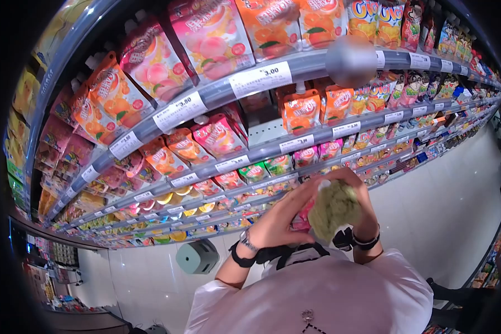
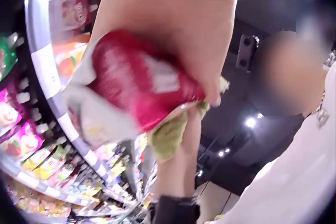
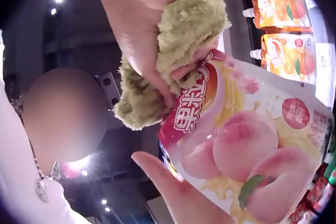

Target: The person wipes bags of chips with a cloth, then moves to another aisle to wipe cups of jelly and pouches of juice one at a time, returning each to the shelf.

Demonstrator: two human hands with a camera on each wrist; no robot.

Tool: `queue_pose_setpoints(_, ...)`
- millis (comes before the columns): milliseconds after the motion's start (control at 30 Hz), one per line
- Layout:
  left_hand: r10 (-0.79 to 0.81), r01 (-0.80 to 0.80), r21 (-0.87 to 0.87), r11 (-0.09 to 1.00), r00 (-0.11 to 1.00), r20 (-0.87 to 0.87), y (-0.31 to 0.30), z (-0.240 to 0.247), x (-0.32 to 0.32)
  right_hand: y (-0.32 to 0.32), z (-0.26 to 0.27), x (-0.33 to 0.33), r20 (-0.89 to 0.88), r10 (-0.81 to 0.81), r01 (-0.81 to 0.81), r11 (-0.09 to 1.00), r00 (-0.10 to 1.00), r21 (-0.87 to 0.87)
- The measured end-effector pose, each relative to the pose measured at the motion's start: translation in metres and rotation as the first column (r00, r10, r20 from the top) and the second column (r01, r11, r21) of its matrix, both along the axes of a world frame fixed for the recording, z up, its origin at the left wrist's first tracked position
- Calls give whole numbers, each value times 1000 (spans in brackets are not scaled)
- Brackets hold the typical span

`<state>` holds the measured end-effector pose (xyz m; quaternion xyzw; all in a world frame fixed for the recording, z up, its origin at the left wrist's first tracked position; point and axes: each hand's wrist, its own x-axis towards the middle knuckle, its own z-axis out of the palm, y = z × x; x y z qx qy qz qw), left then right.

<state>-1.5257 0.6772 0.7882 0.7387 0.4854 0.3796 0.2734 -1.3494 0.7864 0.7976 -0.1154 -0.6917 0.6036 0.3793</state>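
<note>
My left hand (image 1: 275,222) holds a pink-and-white peach drink pouch (image 3: 247,140), its thumb along one side in the right wrist view. A fuzzy green cloth (image 1: 334,211) is bunched in my right hand (image 3: 131,19). The cloth lies against the red end of the pouch, where my right fingers pinch it, in the right wrist view. In the left wrist view the pouch's red part shows blurred under my left hand, with a bit of the cloth beside it. In the head view the cloth and hands hide most of the pouch.
Curved store shelves (image 1: 217,86) with price tags run across in front, filled with orange and peach drink pouches (image 1: 211,39). A gap shows on the second shelf beside an orange pouch (image 1: 301,111). A grey-green stool (image 1: 197,257) stands on the tiled floor (image 1: 145,278).
</note>
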Motion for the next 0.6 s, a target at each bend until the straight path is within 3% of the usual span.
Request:
queue_pose_setpoints(33,5,-5,-7,1000,1000,9,4,-11,4,2,-6,0,9,5,-5,1000,1000,-7)
queue_pose_setpoints(67,51,16,-281,959,972,231,7,-21,9,3,-12,-3,40,-30,32,997,999,-64)
queue_pose_setpoints(100,153,100,-522,847,894,420,8,-35,13,7,-20,-3,73,-64,73,990,995,-120)
queue_pose_setpoints(167,179,36,-508,860,913,368,9,-81,20,17,-59,-4,68,-6,16,989,998,-149)
queue_pose_setpoints(233,344,-68,-437,897,731,590,8,-127,36,23,-93,-4,-197,-139,57,925,970,-375)
queue_pose_setpoints(267,397,97,-483,870,442,804,4,-128,50,22,-90,0,-194,-136,54,924,971,-378)
queue_pose_setpoints(300,402,94,-486,869,439,803,-1,-134,59,22,-84,4,-207,-218,143,935,954,-324)
queue_pose_setpoints(367,450,406,-431,806,54,892,-4,-142,68,25,-70,4,-264,-370,322,923,891,-210)
queue_pose_setpoints(400,492,381,-487,786,90,866,-3,-141,72,28,-77,7,-442,-184,128,980,878,-153)
queue_pose_setpoints(433,476,380,-478,792,107,873,-2,-138,74,18,-76,13,-407,-149,14,949,901,-316)
queue_pose_setpoints(467,506,319,-513,797,111,855,0,-126,76,17,-68,10,-427,-146,17,957,893,-291)
queue_pose_setpoints(500,540,257,-547,797,105,835,1,-120,79,15,-62,6,-222,-92,107,993,971,56)
queue_pose_setpoints(533,510,262,-527,809,136,850,0,-134,74,9,-59,4,10,-121,108,912,993,396)
queue_pose_setpoints(567,504,264,-522,811,137,853,-1,-127,75,2,-57,4,222,-223,15,735,949,678)
queue_pose_setpoints(600,452,107,-496,862,284,846,-4,-119,77,-5,-56,8,374,-379,-157,494,846,855)
